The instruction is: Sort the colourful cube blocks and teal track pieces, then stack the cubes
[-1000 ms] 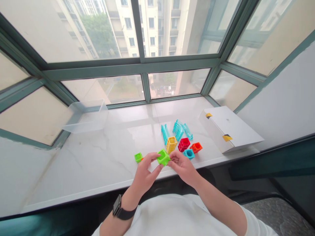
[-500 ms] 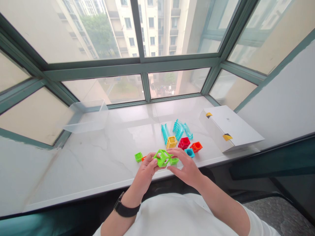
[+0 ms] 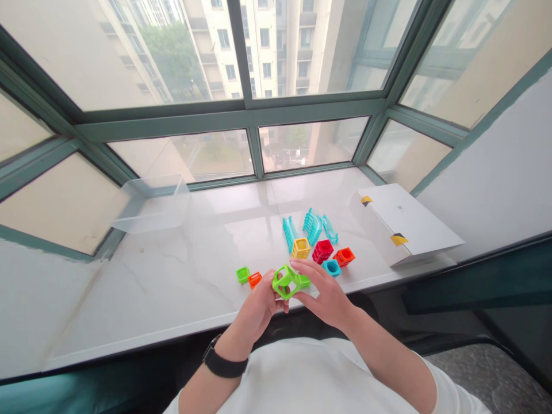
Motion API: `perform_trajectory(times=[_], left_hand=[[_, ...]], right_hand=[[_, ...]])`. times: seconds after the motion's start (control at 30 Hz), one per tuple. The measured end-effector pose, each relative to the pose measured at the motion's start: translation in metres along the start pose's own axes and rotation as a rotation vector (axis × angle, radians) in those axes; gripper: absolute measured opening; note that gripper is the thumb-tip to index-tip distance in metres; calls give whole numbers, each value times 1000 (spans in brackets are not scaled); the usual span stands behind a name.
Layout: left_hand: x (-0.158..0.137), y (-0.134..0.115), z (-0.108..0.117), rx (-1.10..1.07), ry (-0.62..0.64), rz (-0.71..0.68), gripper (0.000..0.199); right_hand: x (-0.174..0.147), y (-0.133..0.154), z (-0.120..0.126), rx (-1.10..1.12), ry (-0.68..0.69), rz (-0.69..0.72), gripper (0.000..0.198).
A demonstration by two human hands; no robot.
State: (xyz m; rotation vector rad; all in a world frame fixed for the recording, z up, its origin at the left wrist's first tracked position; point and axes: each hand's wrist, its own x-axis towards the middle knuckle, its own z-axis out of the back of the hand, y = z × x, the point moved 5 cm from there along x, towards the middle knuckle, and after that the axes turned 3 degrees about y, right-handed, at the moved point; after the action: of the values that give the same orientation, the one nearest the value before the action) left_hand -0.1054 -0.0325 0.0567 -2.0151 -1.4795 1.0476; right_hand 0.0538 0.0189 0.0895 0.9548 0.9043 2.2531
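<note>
A bright green open-frame toy block (image 3: 285, 283) is held just above the front edge of the sill. My left hand (image 3: 260, 302) grips it from the left, with the fingers curled underneath. My right hand (image 3: 323, 296) is on its right side, forefinger at the upper corner and thumb by the lower edge. Another green block (image 3: 304, 280) lies behind, partly hidden by the right hand. To the left sit a small green block (image 3: 242, 275) and an orange block (image 3: 255, 280). Beyond my hands stand yellow (image 3: 301, 248), red (image 3: 323, 251), orange-red (image 3: 344, 256) and blue (image 3: 332, 267) blocks.
Translucent teal track pieces (image 3: 313, 226) lie behind the blocks on the white marble sill (image 3: 207, 247). A clear plastic bin (image 3: 150, 221) stands at the left, a white box (image 3: 407, 221) with yellow-black tabs at the right. Green-framed windows (image 3: 233, 118) enclose the sill.
The held green block has turned between my hands and shifted slightly down. My left hand has lowered a little, exposing more of the small orange block.
</note>
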Motion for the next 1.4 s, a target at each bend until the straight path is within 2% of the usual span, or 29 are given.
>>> perform_trajectory(times=[0.13,0.27,0.4,0.53,0.67,0.77,0.87,1.0,1.2,1.4], left_hand=[[2,7,-1,74,-30,56,43],[7,13,2,222,3,44,55],[11,9,13,446,-44,-118,50],[12,4,17,810,-92,-310,44],[24,20,25,1026,-95,-378,44],[40,43,35,1089,-73,-391,45],[56,61,43,1158,-69,-409,50],[71,72,44,1213,-66,-412,57],[85,78,43,1226,-70,-403,61],[91,82,47,1240,-114,-375,50]], right_hand=[[1,-1,6,-42,55,56,52],[-1,-12,13,-69,33,-15,47],[-4,-22,22,-73,-13,-91,43],[-7,-29,31,-87,-6,-157,42],[-12,-36,43,-142,0,-253,39],[-19,-41,54,-183,2,-287,42],[-26,-46,62,-226,10,-264,41],[-31,-50,66,-295,38,-252,39],[-21,-55,51,-334,133,-236,45],[-7,-66,32,-426,206,-197,40]])
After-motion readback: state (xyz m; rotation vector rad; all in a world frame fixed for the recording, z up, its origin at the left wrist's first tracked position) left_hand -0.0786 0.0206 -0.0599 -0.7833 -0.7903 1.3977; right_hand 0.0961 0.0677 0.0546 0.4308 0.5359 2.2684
